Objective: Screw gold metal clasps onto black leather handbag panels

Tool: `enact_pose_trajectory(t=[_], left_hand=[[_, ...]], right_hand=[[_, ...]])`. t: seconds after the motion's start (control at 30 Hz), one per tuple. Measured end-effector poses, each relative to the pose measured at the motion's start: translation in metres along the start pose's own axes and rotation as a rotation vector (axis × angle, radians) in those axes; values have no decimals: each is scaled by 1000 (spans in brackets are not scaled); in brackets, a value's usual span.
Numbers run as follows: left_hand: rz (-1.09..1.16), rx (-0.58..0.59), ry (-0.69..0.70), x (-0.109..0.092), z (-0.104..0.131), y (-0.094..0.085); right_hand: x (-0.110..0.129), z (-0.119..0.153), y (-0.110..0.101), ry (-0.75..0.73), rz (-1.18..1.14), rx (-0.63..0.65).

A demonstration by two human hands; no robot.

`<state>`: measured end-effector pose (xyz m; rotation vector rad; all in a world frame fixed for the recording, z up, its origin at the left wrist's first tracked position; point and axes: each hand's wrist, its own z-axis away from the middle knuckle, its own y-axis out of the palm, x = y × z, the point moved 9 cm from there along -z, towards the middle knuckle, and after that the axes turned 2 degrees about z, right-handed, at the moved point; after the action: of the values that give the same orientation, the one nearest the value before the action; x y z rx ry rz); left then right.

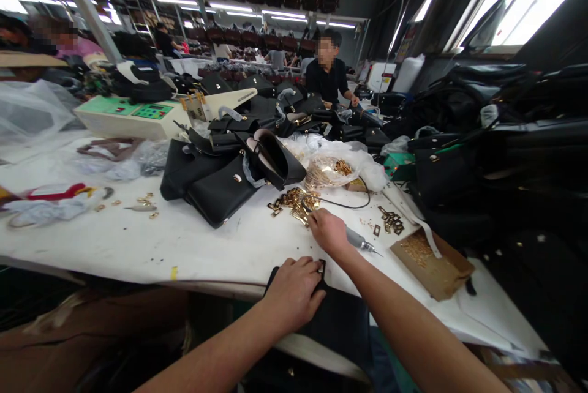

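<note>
My left hand (294, 291) is closed over the edge of a black bag (342, 319) at the table's front edge. Its fingertips are by a small metal fitting on the bag. Further forward, my right hand (327, 231) reaches the near side of a heap of gold-coloured metal fittings (298, 199). The fingers there are curled together, and whatever is in them is hidden. Right beside that hand, a grey electric screwdriver (356, 239) lies on the table with its thin bit pointing right, partly behind the wrist.
Black handbags (220, 188) are piled behind the fittings, next to a plastic bag of gold parts (328, 171). To the right are dark rectangular fittings (391, 221) and a cardboard box (443, 280) of small screws. A co-worker (328, 74) stands across the table.
</note>
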<state>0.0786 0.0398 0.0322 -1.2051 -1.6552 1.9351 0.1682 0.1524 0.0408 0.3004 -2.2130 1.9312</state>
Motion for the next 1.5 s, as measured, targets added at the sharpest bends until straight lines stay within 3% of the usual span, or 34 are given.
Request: enact_pose_trajectory(t=[0.1,0.17,0.23,0.4,0.5,0.57,0.8,0.93,1.1,1.27,1.5], left_hand=[[6,4,5,0,0,1],[16,-3,8,1,0,1],[23,-16,6,4,0,2],[38,-38,16,8,-1,4],[49,-34,12,9,-1,5],[50,-36,-2,11,1,5],[42,-36,-9,24,7,25],[21,12,18,32,3,36],[22,8,32,34,1,39],[23,40,48,33,-2,35],[-14,64,81,30,-7,34]], right_hand=[[1,-3,-10,-28,-19,-30],[-13,-1,-22,-37,-40,-64],[-47,5,-37,5,-42,-92],[-172,28,-75,200,66,-33],[-214,40,-79,233,116,61],[-219,42,-71,218,140,113],[-196,27,-38,156,169,210],[-208,23,-28,191,152,216],[-232,23,-14,306,87,230],[-238,22,-10,366,23,216],[-225,31,-19,340,-35,141]])
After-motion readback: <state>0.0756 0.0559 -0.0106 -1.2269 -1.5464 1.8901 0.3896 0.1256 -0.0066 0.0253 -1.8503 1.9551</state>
